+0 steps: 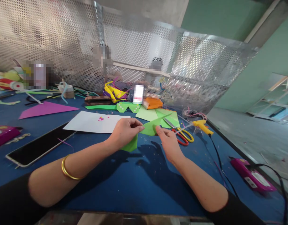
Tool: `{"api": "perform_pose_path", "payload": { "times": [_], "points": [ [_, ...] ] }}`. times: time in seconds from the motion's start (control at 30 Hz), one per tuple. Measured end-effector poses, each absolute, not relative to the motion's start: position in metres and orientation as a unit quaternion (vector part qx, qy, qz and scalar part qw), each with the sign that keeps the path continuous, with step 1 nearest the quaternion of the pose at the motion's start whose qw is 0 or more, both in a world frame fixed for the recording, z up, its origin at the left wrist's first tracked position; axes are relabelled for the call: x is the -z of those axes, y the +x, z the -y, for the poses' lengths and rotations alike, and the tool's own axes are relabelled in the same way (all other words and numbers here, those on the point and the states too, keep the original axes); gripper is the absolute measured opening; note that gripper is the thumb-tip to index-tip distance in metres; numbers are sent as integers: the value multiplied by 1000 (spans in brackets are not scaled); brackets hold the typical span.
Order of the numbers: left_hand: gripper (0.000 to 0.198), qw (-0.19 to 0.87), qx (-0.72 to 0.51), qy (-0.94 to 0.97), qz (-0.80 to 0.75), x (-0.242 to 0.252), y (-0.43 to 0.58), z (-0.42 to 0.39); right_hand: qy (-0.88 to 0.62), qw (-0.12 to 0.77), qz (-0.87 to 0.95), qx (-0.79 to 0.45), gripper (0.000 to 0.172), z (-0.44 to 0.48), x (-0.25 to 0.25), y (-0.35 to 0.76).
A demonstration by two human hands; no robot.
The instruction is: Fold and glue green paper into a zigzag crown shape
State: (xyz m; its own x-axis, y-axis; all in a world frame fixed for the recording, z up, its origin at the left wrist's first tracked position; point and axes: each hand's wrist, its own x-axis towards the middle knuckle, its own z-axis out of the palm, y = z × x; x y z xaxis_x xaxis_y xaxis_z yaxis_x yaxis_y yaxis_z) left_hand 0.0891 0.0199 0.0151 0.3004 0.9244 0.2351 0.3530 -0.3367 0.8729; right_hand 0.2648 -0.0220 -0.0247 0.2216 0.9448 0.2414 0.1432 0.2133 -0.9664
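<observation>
Left hand (126, 131): I see its thumb and fingertips drawn together on a bright green pointed paper (147, 128); a smooth gold-coloured bangle (67, 170) circles the forearm.
Right hand (168, 140): its thumb lies over the same paper, fingers curled close; I cannot make out the fingertips behind it.
Green paper: raised above the plain blue tabletop (127, 193) and spanning the gap between the 2 hands, its tip reaching past the right thumb, another part showing below the left fingers.
Scissors: just beyond and right of the right hand, I have metal-bladed scissors with 1 red and 1 yellow handle (190, 134).
Glue gun: farther right of that hand sits a yellow plastic glue gun (201, 126), its thin black cord (218, 153) trailing nearer.
Sheets: a white rectangular paper (90, 122) with small pink scraps (101, 118) lies left of and beyond the left hand; pale green paper sheets (144, 113) lie beyond both hands.
Cut-out: past the left hand I spot a green paper cut-out shaped like glasses, with pale dots (122, 108).
Phone: well left of the left hand rests a flat black-screened phone (40, 145).
</observation>
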Motion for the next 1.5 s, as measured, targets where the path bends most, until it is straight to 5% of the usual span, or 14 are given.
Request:
{"api": "perform_pose_path", "payload": {
  "times": [0.2, 0.33, 0.43, 0.57, 0.73, 0.87, 1.03, 1.17, 1.27, 1.37, 1.5],
  "points": [
    [15, 512, -397, 617, -447, -18, 89, -21, -568, 616, 531, -127, 23, 25, 16, 273],
    [12, 570, -387, 577, -438, -18, 91, -19, -500, 565, 655, 42, 29, 31, 11, 276],
    [13, 609, -366, 565, -419, -18, 92, -16, -446, 502, 726, 150, 10, 33, 10, 274],
    [17, 661, -333, 543, -397, -15, 94, -13, -453, 453, 748, 172, 4, 33, 12, 269],
    [21, 672, -336, 521, -405, -15, 93, -15, -454, 497, 734, 93, 24, 34, 10, 273],
    [18, 592, -415, 560, -405, -23, 90, -12, -476, 614, 629, -23, 18, 29, 7, 281],
    [13, 495, -469, 649, -337, -34, 85, -3, -437, 598, 654, -155, 12, 31, 0, 276],
    [4, 238, -521, 782, -246, -34, 81, -9, -408, 573, 701, 116, 8, 43, -9, 276],
    [16, -9, -494, 848, -192, -26, 74, -13, -334, 445, 762, 331, 12, 50, -8, 282],
    [15, -131, -438, 879, -138, -11, 63, -9, -306, 347, 794, 393, 14, 53, 3, 286],
    [12, -156, -374, 912, -56, 9, 51, 3, -292, 291, 834, 366, 11, 56, 22, 285]
  ]
}}
